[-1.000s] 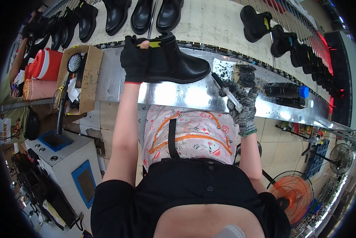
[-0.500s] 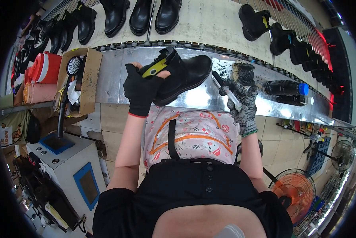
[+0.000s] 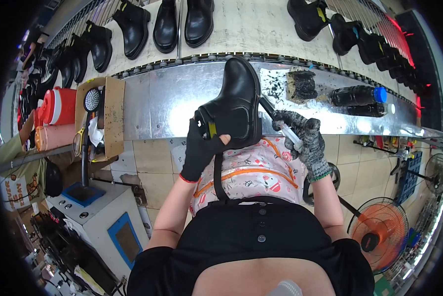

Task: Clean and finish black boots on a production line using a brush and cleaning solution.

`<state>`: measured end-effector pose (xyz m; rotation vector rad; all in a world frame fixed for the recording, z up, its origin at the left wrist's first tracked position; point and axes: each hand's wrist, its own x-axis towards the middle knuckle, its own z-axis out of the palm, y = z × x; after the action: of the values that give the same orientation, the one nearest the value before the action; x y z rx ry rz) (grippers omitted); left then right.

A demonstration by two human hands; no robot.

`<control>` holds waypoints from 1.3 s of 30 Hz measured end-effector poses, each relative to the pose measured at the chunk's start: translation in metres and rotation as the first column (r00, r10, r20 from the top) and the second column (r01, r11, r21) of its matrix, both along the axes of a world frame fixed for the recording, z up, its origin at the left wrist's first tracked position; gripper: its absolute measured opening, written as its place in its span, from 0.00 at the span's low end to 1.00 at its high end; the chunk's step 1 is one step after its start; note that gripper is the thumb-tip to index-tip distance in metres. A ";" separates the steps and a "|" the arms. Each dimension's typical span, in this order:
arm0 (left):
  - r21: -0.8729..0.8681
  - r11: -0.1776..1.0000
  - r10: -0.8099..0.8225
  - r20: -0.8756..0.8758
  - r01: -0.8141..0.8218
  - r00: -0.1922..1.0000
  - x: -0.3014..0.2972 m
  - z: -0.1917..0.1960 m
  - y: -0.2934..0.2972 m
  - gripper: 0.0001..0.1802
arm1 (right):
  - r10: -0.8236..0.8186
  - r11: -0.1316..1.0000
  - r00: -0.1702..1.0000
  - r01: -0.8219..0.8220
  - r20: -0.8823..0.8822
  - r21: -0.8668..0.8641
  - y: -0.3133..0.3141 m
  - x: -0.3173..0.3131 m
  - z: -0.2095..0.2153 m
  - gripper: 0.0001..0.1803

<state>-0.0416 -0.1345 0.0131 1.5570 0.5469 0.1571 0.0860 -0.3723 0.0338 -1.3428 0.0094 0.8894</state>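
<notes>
A black ankle boot with a yellow tab is held above the metal ledge, its toe toward the far side and its sole edge to the right. My left hand, in a black glove with bare fingertips, grips it by the shaft, the thumb over the leather. In a grey knitted glove, my right hand is closed round a slim tool with a clear handle and a dark tip. That tip lies against or very close to the sole edge near the heel; contact is hard to make out.
Beyond the metal ledge runs a conveyor with several black boots. At right on the ledge are a blackened sponge block, a stained white sheet and dark bottles. A cardboard box stands at left.
My left hand has turned the boot from toe-right to toe-away and lowered its shaft toward me. The tool's tip is now beside the sole edge near the heel instead of by the toe.
</notes>
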 end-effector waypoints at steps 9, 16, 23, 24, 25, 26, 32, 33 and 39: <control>-0.186 0.982 -0.030 0.047 0.039 0.998 0.000 -0.014 -0.017 0.34 | 0.123 0.988 0.984 -0.108 0.131 -0.114 -0.011 -0.012 0.021 0.20; -0.327 0.944 -0.045 0.006 0.045 0.999 0.009 0.003 -0.022 0.32 | 0.355 0.882 0.882 -0.205 0.311 -0.425 -0.034 -0.015 0.026 0.33; -0.510 0.859 0.042 0.005 -0.033 0.999 0.016 0.002 -0.021 0.29 | 0.313 0.931 0.836 -0.176 0.451 -0.320 -0.038 -0.028 0.057 0.17; -0.541 0.839 0.063 -0.007 -0.057 0.998 0.017 0.005 -0.022 0.27 | 0.313 0.931 0.834 -0.175 0.454 -0.322 -0.043 -0.030 0.057 0.17; -0.541 0.839 0.063 -0.003 -0.055 0.998 0.019 0.010 -0.022 0.27 | 0.348 0.919 0.772 -0.170 0.532 -0.355 -0.044 -0.032 0.061 0.17; -0.599 0.798 0.067 -0.022 -0.067 0.997 0.022 0.022 -0.024 0.24 | 0.382 0.908 0.700 -0.161 0.603 -0.388 -0.044 -0.033 0.064 0.17; -0.749 0.657 0.076 -0.042 -0.081 0.996 0.029 0.029 -0.018 0.18 | 0.293 0.949 0.717 -0.137 0.633 -0.283 -0.044 -0.040 0.065 0.21; -0.777 0.626 0.081 -0.021 -0.068 0.996 0.030 0.029 -0.017 0.18 | 0.290 0.953 0.699 -0.149 0.654 -0.263 -0.043 -0.041 0.065 0.26; -0.822 0.541 0.197 -0.086 -0.181 0.977 0.034 0.043 -0.010 0.21 | 0.043 0.991 0.969 -0.072 0.245 0.110 -0.052 -0.043 0.060 0.35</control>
<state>-0.0073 -0.1444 0.0561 0.5470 0.6493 0.0540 0.0425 -0.4241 0.0941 -1.3375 -0.2692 0.7570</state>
